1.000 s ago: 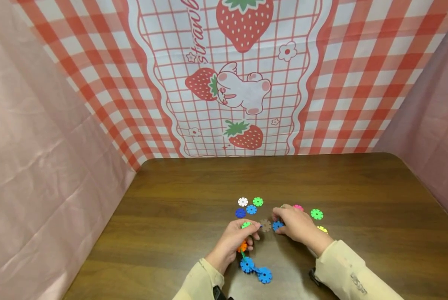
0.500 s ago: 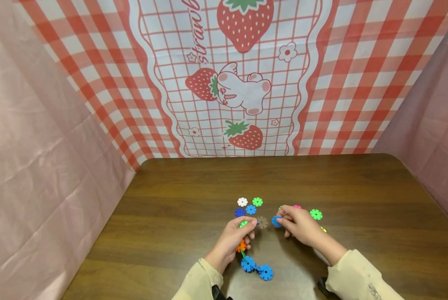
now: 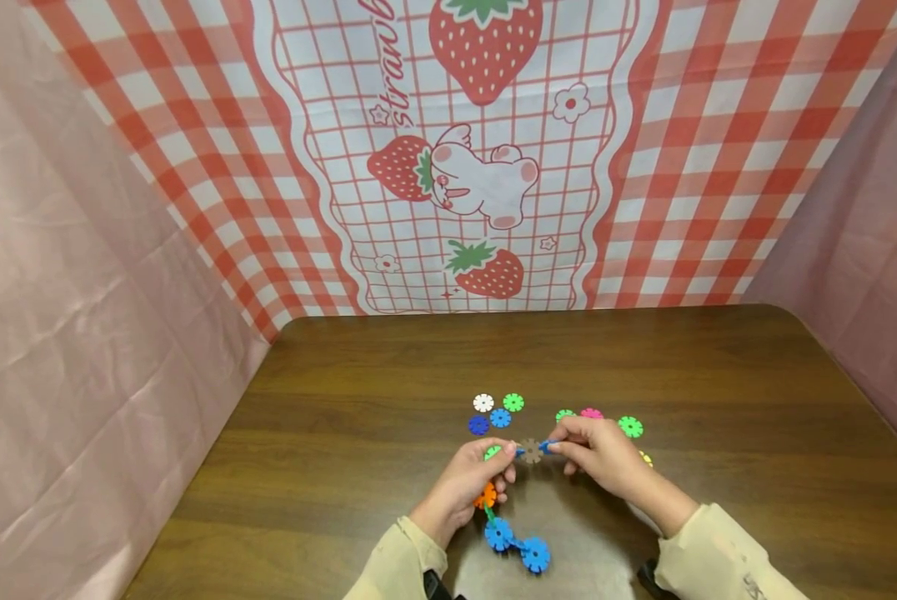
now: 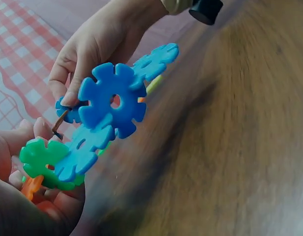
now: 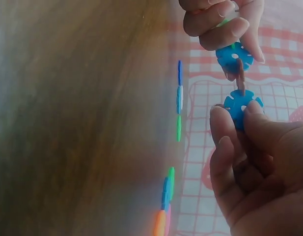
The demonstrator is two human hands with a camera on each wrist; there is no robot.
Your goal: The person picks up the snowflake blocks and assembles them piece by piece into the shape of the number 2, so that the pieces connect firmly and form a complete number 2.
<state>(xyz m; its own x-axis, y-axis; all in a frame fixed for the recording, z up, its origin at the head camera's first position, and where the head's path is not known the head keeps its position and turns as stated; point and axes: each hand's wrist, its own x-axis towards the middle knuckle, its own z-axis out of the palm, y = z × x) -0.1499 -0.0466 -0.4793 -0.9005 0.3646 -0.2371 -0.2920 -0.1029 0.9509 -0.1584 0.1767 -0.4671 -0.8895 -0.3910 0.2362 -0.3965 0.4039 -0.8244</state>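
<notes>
In the head view my left hand (image 3: 467,483) holds a joined chain of notched discs, with a green disc (image 3: 492,452), an orange disc (image 3: 486,496) and blue discs (image 3: 498,534) hanging below. At its fingertips a blue disc meets a brown disc (image 3: 531,452). My right hand (image 3: 602,454) pinches another blue disc (image 3: 548,447), seen nearly edge-on against the brown disc's right side. The right wrist view shows this blue disc (image 5: 235,105) between thumb and fingers, touching the brown disc (image 5: 241,78); how far their slots engage cannot be told.
On the wooden table (image 3: 328,433) beyond my left hand lie a white disc (image 3: 483,403), a green disc (image 3: 513,402) and two blue ones (image 3: 500,418). Near my right hand are a pink disc (image 3: 591,414), green discs (image 3: 630,427) and a yellow disc (image 3: 647,459).
My right hand has lifted the blue disc, turned it edge-on and brought it left to the brown disc. My left hand has stayed nearly in place, keeping its hold on the chain.
</notes>
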